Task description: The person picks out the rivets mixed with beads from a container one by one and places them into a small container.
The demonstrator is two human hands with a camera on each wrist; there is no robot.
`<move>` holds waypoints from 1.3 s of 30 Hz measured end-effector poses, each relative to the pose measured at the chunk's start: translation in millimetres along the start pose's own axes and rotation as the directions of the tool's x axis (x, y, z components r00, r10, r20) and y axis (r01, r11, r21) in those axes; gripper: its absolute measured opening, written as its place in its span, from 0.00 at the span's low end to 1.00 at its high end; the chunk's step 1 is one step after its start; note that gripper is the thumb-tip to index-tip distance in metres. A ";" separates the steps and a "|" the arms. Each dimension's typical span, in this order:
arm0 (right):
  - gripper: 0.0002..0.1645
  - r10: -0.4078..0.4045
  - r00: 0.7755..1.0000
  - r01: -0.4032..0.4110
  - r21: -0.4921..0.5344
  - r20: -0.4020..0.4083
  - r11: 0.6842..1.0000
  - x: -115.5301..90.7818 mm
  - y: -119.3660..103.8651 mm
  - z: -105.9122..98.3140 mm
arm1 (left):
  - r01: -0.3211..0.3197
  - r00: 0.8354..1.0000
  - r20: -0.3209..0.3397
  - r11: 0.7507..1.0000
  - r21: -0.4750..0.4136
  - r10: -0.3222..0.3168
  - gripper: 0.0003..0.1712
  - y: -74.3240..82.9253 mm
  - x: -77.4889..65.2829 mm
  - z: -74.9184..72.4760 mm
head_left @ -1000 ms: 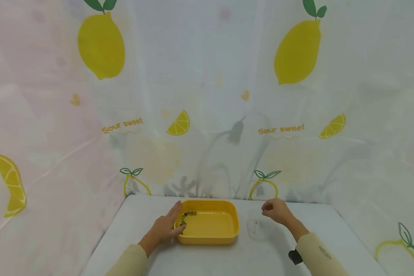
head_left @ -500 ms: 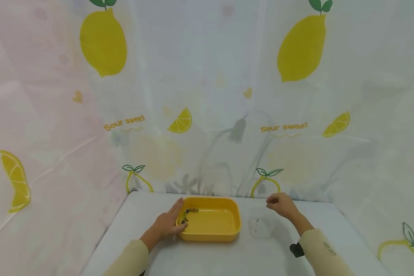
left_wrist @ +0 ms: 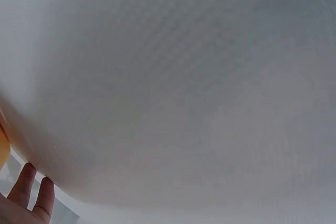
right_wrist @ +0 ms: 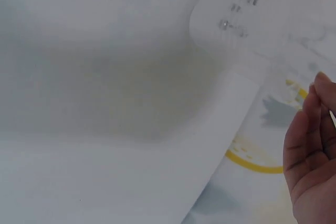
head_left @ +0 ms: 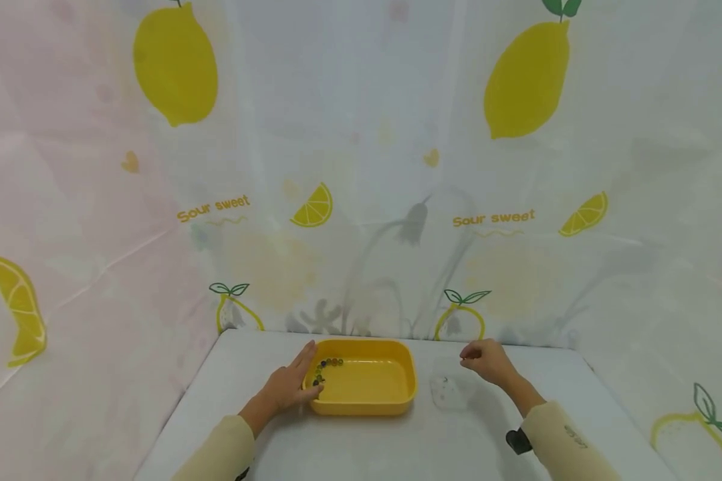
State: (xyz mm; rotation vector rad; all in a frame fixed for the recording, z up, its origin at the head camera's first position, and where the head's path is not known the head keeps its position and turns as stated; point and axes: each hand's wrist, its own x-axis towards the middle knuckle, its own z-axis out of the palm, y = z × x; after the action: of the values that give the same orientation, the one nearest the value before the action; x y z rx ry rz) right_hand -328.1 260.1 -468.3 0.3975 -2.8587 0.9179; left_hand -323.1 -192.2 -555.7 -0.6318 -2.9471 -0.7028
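A yellow rectangular tray [head_left: 391,407] stands on the white table. Several marble-like balls [head_left: 323,365] line its left wall and far left corner. My left hand [head_left: 285,386] rests against the tray's left side, fingers straight along the rim, thumb reaching over the near left corner. Only two fingertips [left_wrist: 44,195] show clearly in the left wrist view. To the right of the tray, my right hand [head_left: 490,361] hovers with thumb and fingertips pinched together. A tiny dark thing shows at the tips, too small to name. Below it lies a clear plastic piece [right_wrist: 210,19] with several small dark spots.
A lemon-print curtain [head_left: 361,267] hangs behind the table's far edge and at both sides. The white tabletop [head_left: 361,447] extends in front of the tray. A dark strap piece [head_left: 519,441] sits by the right sleeve.
The head view has shifted slightly. My left hand stays on the tray, and my right hand keeps its pinch with little movement. The balls keep their places.
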 end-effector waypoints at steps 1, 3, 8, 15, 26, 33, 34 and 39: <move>0.05 0.000 1.000 0.000 0.002 0.001 1.000 -0.1 0.4 1.8 | 0.001 1.000 -0.001 1.000 -0.003 -0.001 0.52 -0.1 -0.1 -0.7; 0.05 0.003 1.000 -0.003 0.003 0.005 1.000 -0.8 1.5 5.5 | -0.005 1.000 -0.001 1.000 -0.007 0.005 0.52 0.2 0.0 -1.8; 0.04 0.006 1.000 -0.006 -0.021 0.023 1.000 -0.7 3.4 8.3 | -0.018 1.000 -0.001 1.000 -0.006 0.018 0.51 1.7 1.0 -1.8; 0.04 0.017 1.000 -0.016 -0.037 0.024 0.999 -5.3 3.9 10.1 | 0.007 1.000 -0.001 1.000 -0.022 -0.007 0.51 4.2 -2.8 3.3; 0.03 0.042 0.999 -0.042 -0.026 -0.006 0.999 -3.6 7.0 16.8 | -0.001 1.000 -0.001 1.000 0.001 0.001 0.52 5.7 -0.5 -3.5; 0.04 0.040 0.999 -0.039 -0.016 0.014 0.999 -4.2 7.2 16.8 | 0.025 0.999 0.023 1.000 -0.003 -0.025 0.52 6.4 1.3 -3.6; 0.04 0.040 0.999 -0.040 -0.014 0.016 0.999 -3.8 7.3 17.0 | 0.028 0.999 0.024 1.000 -0.003 -0.028 0.52 6.2 1.0 -3.5; 0.04 0.039 0.999 -0.039 -0.024 0.021 0.999 -1.2 7.4 17.1 | 0.012 1.000 0.004 1.000 0.008 -0.012 0.52 4.0 1.1 -1.6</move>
State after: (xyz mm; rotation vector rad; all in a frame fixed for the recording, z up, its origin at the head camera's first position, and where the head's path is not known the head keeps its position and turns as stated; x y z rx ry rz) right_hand -329.5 256.2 -486.6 0.3526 -2.9037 0.8907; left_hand -322.6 -189.2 -552.4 -0.6160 -2.9580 -0.6914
